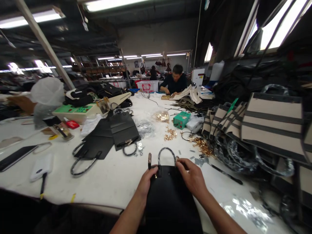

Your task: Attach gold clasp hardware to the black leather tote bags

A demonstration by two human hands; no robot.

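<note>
- Holding the black bag (172,198) at its top left corner, your left grip (147,178) grasps it beside an upright strap (149,160).
- Your right grip (192,177) pinches the handle (167,148) at its right base.
- The bag lies between both grips.
- Beyond your right grip, gold fittings (204,146) and a green box (181,121) rest on the counter (109,185).

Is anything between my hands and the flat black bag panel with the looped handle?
Nothing visible. Your left hand grips the flat black bag panel near its top left corner; your right hand is by the right end of the dark, shiny looped handle.
</note>
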